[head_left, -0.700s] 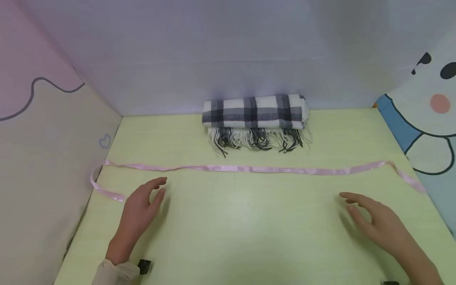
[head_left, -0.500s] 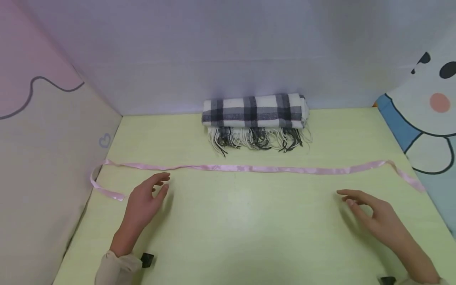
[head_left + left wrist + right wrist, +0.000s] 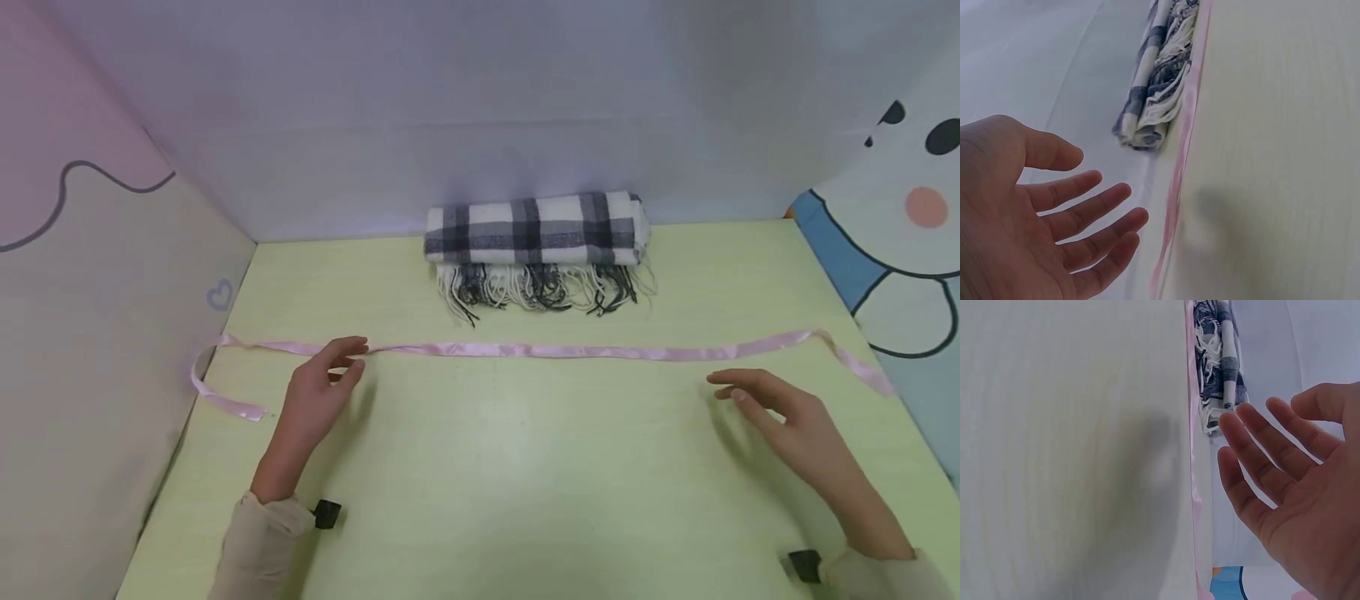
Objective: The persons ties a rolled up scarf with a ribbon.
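A rolled or folded plaid scarf (image 3: 536, 233), white, grey and black with a knotted fringe, lies at the back of the table. In front of it a pink satin ribbon (image 3: 600, 352) stretches from side to side, its left end curling back. My left hand (image 3: 318, 396) hovers over the ribbon's left part, hiding a bit of it, with fingers relaxed and nothing held. Just in front of the ribbon's right part, my right hand (image 3: 795, 421) hangs above the table, its fingers loose and holding nothing. Both wrist views show spread fingers (image 3: 1094, 206) apart from the ribbon and scarf.
The pale yellow table (image 3: 510, 483) has a grey-white back wall (image 3: 450, 108) behind it. A side panel (image 3: 97, 350) rises on the left, and a cartoon-printed panel (image 3: 907, 317) on the right. A black wrist camera (image 3: 327, 514) juts from the left sleeve.
Both hands have moved forward toward the scarf; the left has also shifted right and now overlaps the ribbon in the head view. Scarf and ribbon have stayed put on the table.
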`<state>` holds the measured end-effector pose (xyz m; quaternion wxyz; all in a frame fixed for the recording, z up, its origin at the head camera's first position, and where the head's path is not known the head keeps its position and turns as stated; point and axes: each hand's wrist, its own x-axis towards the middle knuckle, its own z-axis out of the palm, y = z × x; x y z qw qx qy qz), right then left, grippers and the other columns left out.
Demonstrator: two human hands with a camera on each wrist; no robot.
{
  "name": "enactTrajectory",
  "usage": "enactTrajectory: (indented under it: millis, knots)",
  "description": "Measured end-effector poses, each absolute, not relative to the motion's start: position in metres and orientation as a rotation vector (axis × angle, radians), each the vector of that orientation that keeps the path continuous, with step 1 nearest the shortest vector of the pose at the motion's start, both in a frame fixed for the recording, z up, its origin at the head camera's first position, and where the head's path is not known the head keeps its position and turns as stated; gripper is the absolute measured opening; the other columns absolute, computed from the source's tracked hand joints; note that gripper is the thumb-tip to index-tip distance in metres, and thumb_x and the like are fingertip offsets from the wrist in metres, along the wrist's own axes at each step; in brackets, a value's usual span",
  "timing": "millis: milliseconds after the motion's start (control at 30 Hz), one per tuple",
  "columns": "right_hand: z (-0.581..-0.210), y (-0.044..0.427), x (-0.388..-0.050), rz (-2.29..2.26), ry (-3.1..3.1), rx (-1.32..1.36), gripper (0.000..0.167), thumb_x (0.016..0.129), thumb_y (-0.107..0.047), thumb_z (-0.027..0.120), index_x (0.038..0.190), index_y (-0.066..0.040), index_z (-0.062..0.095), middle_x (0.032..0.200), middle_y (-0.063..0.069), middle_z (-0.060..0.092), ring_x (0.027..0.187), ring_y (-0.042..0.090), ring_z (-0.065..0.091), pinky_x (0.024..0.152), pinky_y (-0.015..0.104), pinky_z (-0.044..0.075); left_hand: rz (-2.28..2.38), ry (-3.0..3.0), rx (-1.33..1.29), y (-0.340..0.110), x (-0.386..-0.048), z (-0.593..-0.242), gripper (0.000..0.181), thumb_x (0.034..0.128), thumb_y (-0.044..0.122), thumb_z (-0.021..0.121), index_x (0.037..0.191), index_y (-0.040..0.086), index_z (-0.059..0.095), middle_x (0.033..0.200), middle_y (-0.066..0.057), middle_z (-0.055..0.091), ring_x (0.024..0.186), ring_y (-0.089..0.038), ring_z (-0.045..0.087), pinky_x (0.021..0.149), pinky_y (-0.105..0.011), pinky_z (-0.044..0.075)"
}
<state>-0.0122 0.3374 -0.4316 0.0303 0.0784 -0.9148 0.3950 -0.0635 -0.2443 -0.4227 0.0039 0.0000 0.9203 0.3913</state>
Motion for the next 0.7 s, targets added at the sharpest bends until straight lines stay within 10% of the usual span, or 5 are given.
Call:
enactTrajectory:
  millis: [700]
  knots:
    - [-0.426,0.329,-0.074,1.719,-2.613,0.254,0.03,0.11,-0.008,0.05,0.137,0.002,0.059,0.124,-0.012,0.074,0.103,0.002,0.073,0.084,0.013,0.055,1.633,2.461,-0.078,-0.233,-0.129,-0.428,0.046,0.1081,0.015,0.053,0.152,0.004,0.049,0.151,-0.019,0.057,0.128,-0.037,0.062,0.096,-0.032,0.053]
